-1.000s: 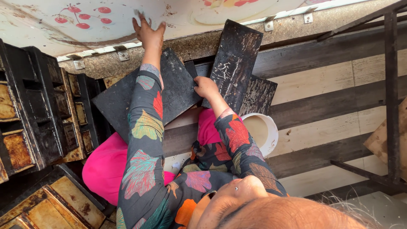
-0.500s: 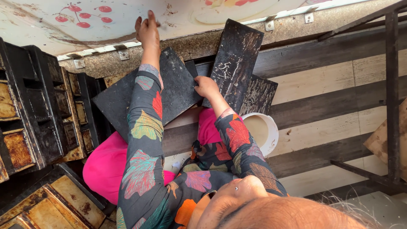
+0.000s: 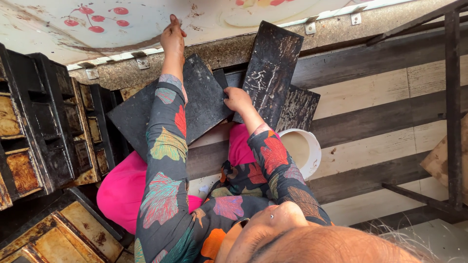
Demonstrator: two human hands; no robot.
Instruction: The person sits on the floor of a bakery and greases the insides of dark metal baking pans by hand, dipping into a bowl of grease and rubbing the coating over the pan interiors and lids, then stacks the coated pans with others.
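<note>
Right hand (image 3: pixel 237 100) on black tray (image 3: pixel 271 68); white bucket (image 3: pixel 303 151) beside.

I count three flat black metal sheets: large sheet (image 3: pixel 200 104) at centre, tall sheet (image 3: pixel 270 68) at 1 o'clock, smaller sheet (image 3: pixel 300 109) tucked behind it. One white bowl (image 3: pixel 312 146) at 3 o'clock. Two hands: left hand (image 3: pixel 173 36) at 11 o'clock, right hand (image 3: pixel 237 99) at centre. Stacked baking tins (image 3: pixel 44 122) at 9 o'clock: I can't count them exactly.
</note>
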